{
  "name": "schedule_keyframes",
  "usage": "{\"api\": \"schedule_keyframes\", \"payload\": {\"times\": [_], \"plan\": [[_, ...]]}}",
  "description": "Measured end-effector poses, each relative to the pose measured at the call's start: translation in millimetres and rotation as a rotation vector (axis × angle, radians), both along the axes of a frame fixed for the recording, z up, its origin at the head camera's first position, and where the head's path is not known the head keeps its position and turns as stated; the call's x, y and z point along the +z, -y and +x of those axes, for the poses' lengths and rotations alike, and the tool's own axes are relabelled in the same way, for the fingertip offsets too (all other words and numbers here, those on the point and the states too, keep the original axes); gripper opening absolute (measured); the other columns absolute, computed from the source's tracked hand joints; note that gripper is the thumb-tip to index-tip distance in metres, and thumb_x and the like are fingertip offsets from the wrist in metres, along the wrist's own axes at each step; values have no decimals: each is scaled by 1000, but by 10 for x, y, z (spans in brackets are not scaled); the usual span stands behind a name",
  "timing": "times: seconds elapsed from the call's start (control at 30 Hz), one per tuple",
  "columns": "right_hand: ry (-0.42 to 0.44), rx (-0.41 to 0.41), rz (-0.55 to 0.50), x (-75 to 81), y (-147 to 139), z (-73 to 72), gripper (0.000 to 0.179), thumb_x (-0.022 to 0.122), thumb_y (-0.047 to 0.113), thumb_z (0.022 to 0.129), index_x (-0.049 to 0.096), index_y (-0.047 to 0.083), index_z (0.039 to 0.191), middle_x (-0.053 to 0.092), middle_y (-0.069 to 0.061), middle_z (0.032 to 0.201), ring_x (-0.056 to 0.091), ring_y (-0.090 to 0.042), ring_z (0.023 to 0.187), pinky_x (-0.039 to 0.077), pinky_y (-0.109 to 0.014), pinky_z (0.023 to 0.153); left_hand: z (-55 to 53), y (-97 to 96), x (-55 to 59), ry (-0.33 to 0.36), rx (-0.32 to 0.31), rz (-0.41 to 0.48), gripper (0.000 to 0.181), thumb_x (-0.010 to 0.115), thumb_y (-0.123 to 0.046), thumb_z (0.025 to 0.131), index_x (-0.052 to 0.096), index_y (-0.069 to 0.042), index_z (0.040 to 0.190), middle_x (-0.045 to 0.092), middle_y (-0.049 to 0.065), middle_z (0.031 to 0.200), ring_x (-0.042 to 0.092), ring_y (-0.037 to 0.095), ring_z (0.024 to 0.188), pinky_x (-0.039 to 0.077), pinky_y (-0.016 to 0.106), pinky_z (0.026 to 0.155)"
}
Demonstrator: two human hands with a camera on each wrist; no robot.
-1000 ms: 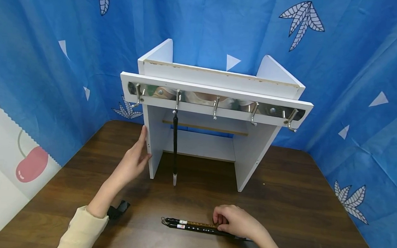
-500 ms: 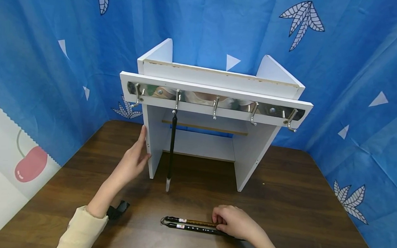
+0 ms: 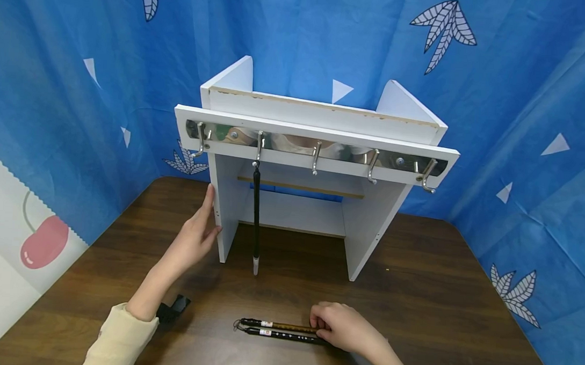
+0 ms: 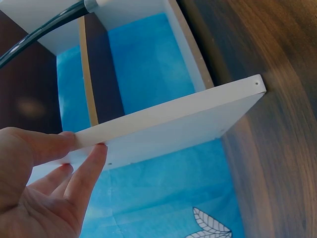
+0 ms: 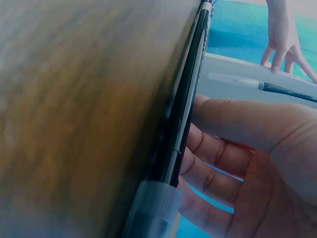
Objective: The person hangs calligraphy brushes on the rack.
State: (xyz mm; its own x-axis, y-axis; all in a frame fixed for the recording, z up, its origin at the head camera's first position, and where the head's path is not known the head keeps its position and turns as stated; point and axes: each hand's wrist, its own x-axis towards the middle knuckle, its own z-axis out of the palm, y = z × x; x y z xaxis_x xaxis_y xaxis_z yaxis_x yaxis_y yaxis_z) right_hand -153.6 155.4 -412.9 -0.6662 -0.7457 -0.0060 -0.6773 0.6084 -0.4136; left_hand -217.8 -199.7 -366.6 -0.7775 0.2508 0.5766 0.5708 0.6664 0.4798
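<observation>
Head view: a white shelf unit (image 3: 293, 166) stands on the dark wooden tabletop (image 3: 438, 295) at about twelve o'clock from the person, with a rail of metal hooks (image 3: 315, 157) across its front board. A black brush (image 3: 256, 213) hangs from the second hook from the left, its pale tip just above the tabletop. At ten o'clock the left hand (image 3: 194, 238) lies with straight fingers against the outer face of the unit's left side panel, thumb at the panel's front edge. At six o'clock two more brushes (image 3: 277, 331) lie side by side on the tabletop; the right hand (image 3: 338, 325) rests on their right ends with fingers curled over them. A small black strap (image 3: 172, 309) lies beside the left forearm, at about eight o'clock.

Left wrist view: the left hand (image 4: 44, 183) touches the white panel (image 4: 168, 129), thumb on its edge and fingers flat along its side, relaxed rather than clenched. The hanging brush (image 4: 39, 34) crosses the corner at eleven o'clock.

Right wrist view: the right hand (image 5: 247, 163) has its fingers bent against the two brushes (image 5: 185, 109), which lie on the tabletop (image 5: 84, 99); the fingers curl round the shafts near their capped end. The hanging brush (image 5: 257, 84) and the left hand (image 5: 287, 39) show at one o'clock.
</observation>
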Motion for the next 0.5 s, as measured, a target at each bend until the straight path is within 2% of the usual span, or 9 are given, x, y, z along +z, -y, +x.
{"api": "schedule_keyframes", "payload": {"times": [0.2,0.5], "plan": [[-43,-4,1,-11,8,6,22,74,3,78,56,16,81,46,16,73,43,3,61,41,-18,55,9,-2,5,-1,1,2,106,62,18,79,-8,-18,151,24,27,146,46,45,116,49,50,78],[-64,-10,8,-18,32,8,22,74,5,78,56,16,81,46,16,73,43,3,62,41,-19,55,17,-5,10,-5,-2,-1,106,62,18,79,-8,-17,151,25,29,145,48,45,114,47,52,80]]}}
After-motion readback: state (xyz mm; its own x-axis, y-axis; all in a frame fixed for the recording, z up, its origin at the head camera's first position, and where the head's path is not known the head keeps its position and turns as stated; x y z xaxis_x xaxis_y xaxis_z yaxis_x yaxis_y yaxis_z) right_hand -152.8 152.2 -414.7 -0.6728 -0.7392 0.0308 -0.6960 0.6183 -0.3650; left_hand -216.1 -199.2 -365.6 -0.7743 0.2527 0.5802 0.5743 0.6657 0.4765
